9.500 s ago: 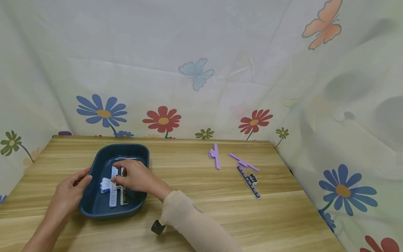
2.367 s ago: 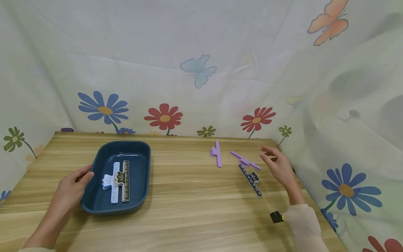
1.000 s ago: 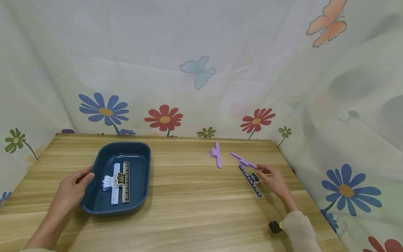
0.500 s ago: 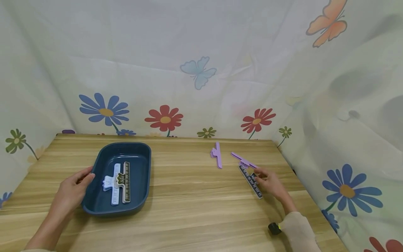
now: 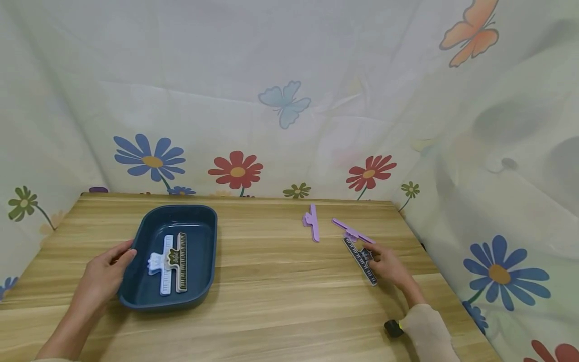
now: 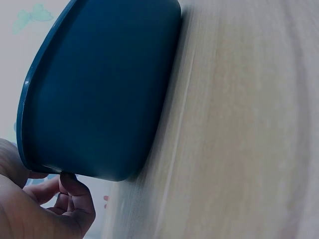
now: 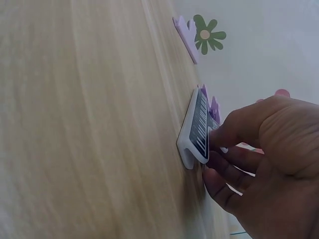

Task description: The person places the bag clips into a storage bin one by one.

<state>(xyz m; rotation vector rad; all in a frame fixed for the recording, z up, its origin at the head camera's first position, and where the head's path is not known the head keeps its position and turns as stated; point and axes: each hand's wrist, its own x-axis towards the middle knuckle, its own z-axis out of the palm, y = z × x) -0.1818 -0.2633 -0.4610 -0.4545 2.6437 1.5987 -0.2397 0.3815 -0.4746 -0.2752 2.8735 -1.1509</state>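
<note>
My left hand (image 5: 100,274) grips the left rim of a dark blue tray (image 5: 211,261), thumb and fingers at its edge; the left wrist view shows the tray's outer wall (image 6: 99,89). Inside the tray lie a white keyboard-patterned clip (image 5: 166,271) and a black one (image 5: 183,266), side by side. On the right of the table, my right hand (image 5: 390,265) pinches the handle of another black keyboard-patterned clip (image 5: 359,259). In the right wrist view that clip (image 7: 197,124) rests on the table, thumb on its handle, part of which is covered.
A purple clip (image 5: 353,231) lies just behind the black clip, its handle close to that clip's far end. Another purple clip (image 5: 312,222) stands apart to the left, near the back of the wooden table (image 5: 271,301). A flower-printed curtain (image 5: 235,120) borders the table.
My right hand left the tray and travelled to the right side of the table. From near the purple clip's end it shifted to the black clip's handle and pinched it. My left hand stayed.
</note>
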